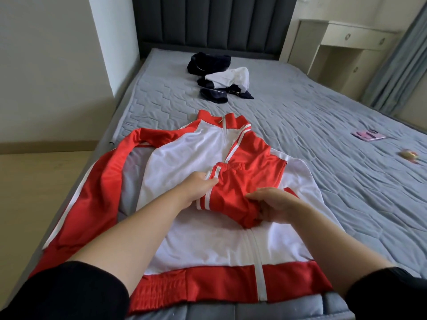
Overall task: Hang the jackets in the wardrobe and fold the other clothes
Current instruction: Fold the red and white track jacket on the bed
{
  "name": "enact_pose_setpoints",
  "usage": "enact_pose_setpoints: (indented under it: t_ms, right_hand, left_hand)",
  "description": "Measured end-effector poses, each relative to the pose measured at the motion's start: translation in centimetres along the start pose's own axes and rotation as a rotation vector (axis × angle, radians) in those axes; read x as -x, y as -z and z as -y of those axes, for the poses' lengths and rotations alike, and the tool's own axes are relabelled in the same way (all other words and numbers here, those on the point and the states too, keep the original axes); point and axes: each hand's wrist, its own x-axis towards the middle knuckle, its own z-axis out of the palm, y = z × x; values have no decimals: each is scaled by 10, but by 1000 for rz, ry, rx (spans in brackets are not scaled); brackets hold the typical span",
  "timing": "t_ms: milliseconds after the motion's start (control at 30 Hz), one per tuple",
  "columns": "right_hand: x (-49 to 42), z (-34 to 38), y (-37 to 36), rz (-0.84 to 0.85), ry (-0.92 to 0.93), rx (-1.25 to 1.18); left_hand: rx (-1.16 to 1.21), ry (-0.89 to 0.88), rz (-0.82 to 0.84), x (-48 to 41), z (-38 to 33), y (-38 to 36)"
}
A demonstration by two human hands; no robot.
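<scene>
Jacket (pixel 191 162): red and white, zipped, lying flat and front up on the near end of the bed (pixel 323 107).
Sleeve (pixel 231 188): laid across the chest, cuff by the zip.
Left hand (pixel 198 185): fingers curled on the sleeve's striped edge.
Right hand (pixel 277 204): pinching the sleeve's bunched lower fold.
Pile (pixel 219 79): navy and white clothes, well apart, toward the headboard.
Risk 1: the fabric looks slick, so the sleeve may slide off the chest on release.
Risk 2: the far sleeve (pixel 101 181) lies along the bed edge and could drag the jacket off.
Risk 3: the task says to hang jackets, so folding this one would likely be wrong.
Writing: none legible. The pink item (pixel 369 135) is too small to read.
</scene>
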Motion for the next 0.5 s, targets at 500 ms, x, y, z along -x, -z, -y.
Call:
enact_pose_setpoints:
  t_ms: [500]
  right_hand:
    - [14,4,2,-64,96,1450]
  left_hand:
    - [-92,120,537,7,12,30]
